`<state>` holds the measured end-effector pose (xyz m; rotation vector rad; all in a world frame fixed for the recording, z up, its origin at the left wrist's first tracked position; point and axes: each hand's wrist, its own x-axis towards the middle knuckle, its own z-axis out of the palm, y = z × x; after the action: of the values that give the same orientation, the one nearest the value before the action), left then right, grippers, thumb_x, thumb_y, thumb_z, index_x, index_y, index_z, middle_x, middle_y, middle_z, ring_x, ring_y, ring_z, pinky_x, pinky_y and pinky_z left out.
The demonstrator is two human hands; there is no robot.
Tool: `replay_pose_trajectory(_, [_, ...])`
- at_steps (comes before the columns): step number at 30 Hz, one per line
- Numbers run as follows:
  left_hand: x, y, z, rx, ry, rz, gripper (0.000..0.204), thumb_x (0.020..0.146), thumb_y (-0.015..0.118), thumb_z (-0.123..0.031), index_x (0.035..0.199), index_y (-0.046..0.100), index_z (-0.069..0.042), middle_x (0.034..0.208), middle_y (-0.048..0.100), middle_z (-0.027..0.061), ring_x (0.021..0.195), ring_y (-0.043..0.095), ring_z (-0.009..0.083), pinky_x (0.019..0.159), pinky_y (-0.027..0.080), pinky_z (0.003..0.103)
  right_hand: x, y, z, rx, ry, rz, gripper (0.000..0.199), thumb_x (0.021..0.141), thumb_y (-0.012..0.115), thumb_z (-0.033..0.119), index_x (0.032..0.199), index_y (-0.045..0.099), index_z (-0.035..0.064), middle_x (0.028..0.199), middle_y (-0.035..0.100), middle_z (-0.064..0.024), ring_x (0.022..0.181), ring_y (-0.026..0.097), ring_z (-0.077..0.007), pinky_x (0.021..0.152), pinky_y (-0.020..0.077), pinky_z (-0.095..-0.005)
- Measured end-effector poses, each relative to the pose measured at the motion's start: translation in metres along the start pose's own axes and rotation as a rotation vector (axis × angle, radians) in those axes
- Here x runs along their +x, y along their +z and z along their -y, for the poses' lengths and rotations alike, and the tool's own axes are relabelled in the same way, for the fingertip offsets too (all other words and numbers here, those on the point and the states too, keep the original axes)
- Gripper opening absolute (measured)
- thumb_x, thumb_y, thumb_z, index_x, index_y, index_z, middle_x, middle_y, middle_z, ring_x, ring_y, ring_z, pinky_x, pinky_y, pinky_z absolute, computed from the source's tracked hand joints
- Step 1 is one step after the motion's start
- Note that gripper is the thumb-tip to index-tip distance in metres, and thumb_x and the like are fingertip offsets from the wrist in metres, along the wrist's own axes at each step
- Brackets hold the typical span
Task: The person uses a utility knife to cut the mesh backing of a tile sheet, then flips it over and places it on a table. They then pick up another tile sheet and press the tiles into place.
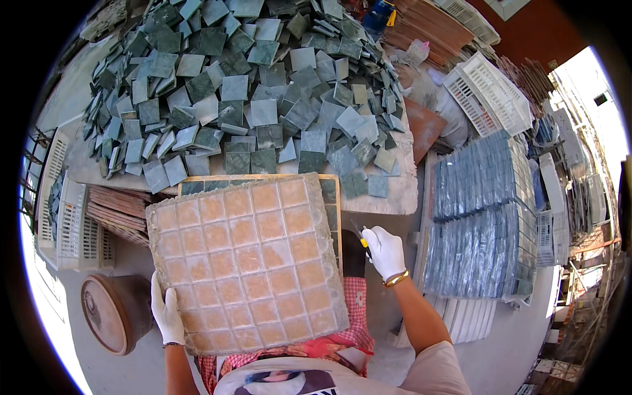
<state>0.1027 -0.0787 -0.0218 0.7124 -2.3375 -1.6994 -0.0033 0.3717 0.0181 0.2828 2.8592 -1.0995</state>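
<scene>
A square board with a grid of orange-brown squares and rough grey edges is tilted up in front of me. My left hand, in a white glove, holds its left edge, thumb towards me and the other fingers partly hidden. Behind it, a wooden-edged frame with dark green tiles shows along the top and right side. To the right of the board, my gloved right hand is closed around a small cutter knife with a yellow part, its blade pointing up and left.
Loose green stone tiles are heaped across the table ahead. Shiny wrapped stacks of tiles stand at the right, below a white plastic crate. At the left are a round brown pot-like stool, another white crate and stacked reddish boards.
</scene>
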Motion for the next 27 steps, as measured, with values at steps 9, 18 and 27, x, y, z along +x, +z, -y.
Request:
replay_pose_trajectory(9, [0.001, 0.002, 0.002, -0.045, -0.029, -0.012, 0.055, 0.088, 0.044, 0.000, 0.142, 0.036, 0.005, 0.141, 0.045, 0.0141, 0.128, 0.043, 0.0213, 0.108, 0.031, 0.031, 0.027, 0.018, 0.010, -0.380, -0.512, -0.022, 0.043, 0.090, 0.056, 0.048, 0.070, 0.056, 0.0109, 0.055, 0.057, -0.0114, 0.050, 0.057, -0.0318, 0.045, 0.0420, -0.0427])
replay_pose_trajectory(18, [-0.004, 0.000, 0.001, 0.045, -0.009, -0.037, 0.055, 0.087, 0.043, 0.001, 0.141, 0.037, 0.006, 0.142, 0.045, 0.0150, 0.129, 0.043, 0.0219, 0.109, 0.030, 0.032, 0.029, 0.008, 0.020, -0.486, -0.566, 0.115, 0.039, 0.090, 0.058, 0.043, 0.068, 0.056, 0.0111, 0.059, 0.056, -0.0093, 0.053, 0.058, -0.0294, 0.048, 0.0421, -0.0404])
replay_pose_trajectory(27, [-0.005, 0.003, -0.001, 0.069, 0.006, -0.057, 0.054, 0.086, 0.042, 0.001, 0.140, 0.038, 0.006, 0.140, 0.047, 0.0148, 0.128, 0.044, 0.0224, 0.109, 0.031, 0.033, -0.001, 0.010, -0.009, -0.295, -0.511, 0.113, 0.037, 0.089, 0.059, 0.042, 0.069, 0.056, 0.0109, 0.055, 0.055, -0.0097, 0.049, 0.056, -0.0291, 0.045, 0.0417, -0.0399])
